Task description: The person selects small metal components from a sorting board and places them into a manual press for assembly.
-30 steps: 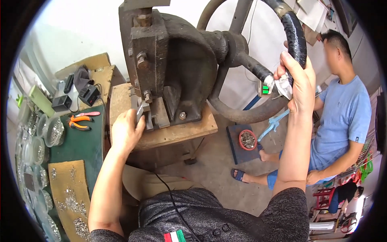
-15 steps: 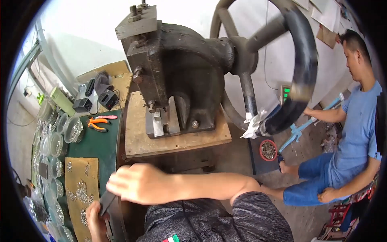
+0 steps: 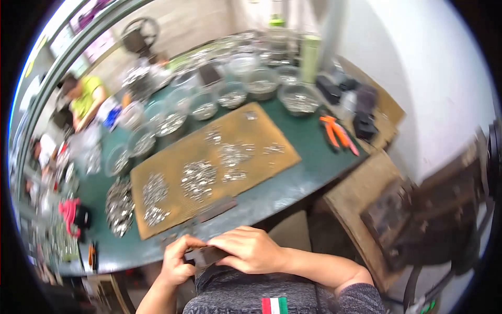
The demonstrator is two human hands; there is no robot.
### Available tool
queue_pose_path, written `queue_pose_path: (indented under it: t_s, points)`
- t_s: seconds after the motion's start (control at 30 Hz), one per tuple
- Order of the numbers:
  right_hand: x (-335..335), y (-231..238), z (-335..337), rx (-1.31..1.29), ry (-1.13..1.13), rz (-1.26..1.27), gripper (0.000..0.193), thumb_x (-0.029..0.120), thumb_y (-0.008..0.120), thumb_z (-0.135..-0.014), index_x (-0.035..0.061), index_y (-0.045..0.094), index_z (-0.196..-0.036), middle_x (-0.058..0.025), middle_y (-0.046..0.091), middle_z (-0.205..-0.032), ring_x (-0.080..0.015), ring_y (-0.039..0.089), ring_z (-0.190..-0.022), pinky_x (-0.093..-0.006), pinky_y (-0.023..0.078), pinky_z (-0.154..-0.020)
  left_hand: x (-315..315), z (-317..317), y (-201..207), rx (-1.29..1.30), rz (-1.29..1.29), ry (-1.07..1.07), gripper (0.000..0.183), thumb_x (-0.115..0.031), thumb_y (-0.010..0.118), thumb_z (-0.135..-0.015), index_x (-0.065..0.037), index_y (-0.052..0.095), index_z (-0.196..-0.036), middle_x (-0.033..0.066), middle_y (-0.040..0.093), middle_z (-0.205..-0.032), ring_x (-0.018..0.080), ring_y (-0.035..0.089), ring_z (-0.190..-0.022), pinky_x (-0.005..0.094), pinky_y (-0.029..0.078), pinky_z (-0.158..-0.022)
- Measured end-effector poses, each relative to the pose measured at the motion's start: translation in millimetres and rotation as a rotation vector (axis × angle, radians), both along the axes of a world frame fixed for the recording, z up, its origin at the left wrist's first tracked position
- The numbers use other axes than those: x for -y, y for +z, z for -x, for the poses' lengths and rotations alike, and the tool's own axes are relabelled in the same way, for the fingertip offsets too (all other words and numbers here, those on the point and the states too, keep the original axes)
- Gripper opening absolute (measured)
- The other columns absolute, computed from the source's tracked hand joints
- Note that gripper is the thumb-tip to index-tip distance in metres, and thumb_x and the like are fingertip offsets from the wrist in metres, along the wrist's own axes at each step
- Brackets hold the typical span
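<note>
A small dark brown, flat-sided block (image 3: pixel 208 256) is held close to my body at the table's front edge. Fingers and thumb of my left hand (image 3: pixel 177 261) close round its left end. My right hand (image 3: pixel 251 251) grips its right side, the fingers bent over the top. What the block is made of and its full shape are partly hidden by my hands. Just beyond lies a ribbed brown cardboard sheet (image 3: pixel 172 183) carrying several piles of small shiny metal pieces (image 3: pixel 198 179). A flat dark bar (image 3: pixel 217 209) rests along the sheet's near edge.
Clear plastic tubs (image 3: pixel 299 99) of metal parts line the back of the green table (image 3: pixel 272 191). Orange-handled pliers (image 3: pixel 334 133) lie at its right. A dark press (image 3: pixel 429 214) on a wooden board stands further right. A person in yellow (image 3: pixel 89 99) sits at the far left.
The view has swung left from the press to the table. My right hand has come together with my left; both now hold the dark block in front of my body.
</note>
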State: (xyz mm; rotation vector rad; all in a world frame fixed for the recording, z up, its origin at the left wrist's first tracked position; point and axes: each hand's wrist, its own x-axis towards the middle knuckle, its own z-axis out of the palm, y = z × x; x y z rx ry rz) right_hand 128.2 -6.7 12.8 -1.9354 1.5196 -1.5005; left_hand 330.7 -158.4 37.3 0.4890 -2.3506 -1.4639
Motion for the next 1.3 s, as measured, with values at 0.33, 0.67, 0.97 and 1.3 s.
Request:
queue_pose_path:
  t_s: [0.33,0.67,0.97,1.3]
  points:
    - [31,-17,38,0.772,0.344,-0.533,0.038,-0.003,0.081,-0.084,-0.0003,0.064,-0.118,-0.0122,0.065,-0.134,-0.0197,0.061,-0.125,-0.0351,0.05,-0.105,-32,9,-44,0.034,0.496,0.277,0.049,-0.015,0.09,-0.073,-0.005,0.063,-0.113,0.013,0.068,-0.1,0.0339,0.067,-0.089,0.0418,0.055,-0.075]
    - [57,-49,72,-0.117,-0.106,-0.174,0.049,0.017,0.089,-0.072,0.0058,0.069,-0.115,-0.0099,0.065,-0.116,-0.0342,0.06,-0.114,-0.0445,0.052,-0.093,27,29,-53,0.022,0.736,0.278,0.05,-0.016,0.088,-0.071,-0.005,0.068,-0.114,0.0098,0.064,-0.103,0.0308,0.063,-0.093,0.0405,0.054,-0.077]
    - [59,-43,81,-0.089,-0.163,-0.19,0.034,0.008,0.08,-0.081,0.0033,0.069,-0.113,-0.0122,0.068,-0.116,-0.0337,0.064,-0.11,-0.043,0.052,-0.092,39,38,-50,0.028,0.728,0.24,0.047,-0.026,0.086,-0.076,-0.005,0.068,-0.115,0.012,0.061,-0.109,0.0337,0.06,-0.101,0.0456,0.05,-0.087]
    - [53,-38,82,-0.115,-0.225,-0.252,0.037,0.002,0.074,-0.082,0.0035,0.068,-0.119,-0.0127,0.069,-0.117,-0.0351,0.064,-0.111,-0.0444,0.051,-0.096,32,71,-67,-0.065,0.775,0.181,0.039,-0.02,0.082,-0.08,-0.006,0.068,-0.114,0.0088,0.061,-0.109,0.0311,0.059,-0.106,0.0456,0.048,-0.093]
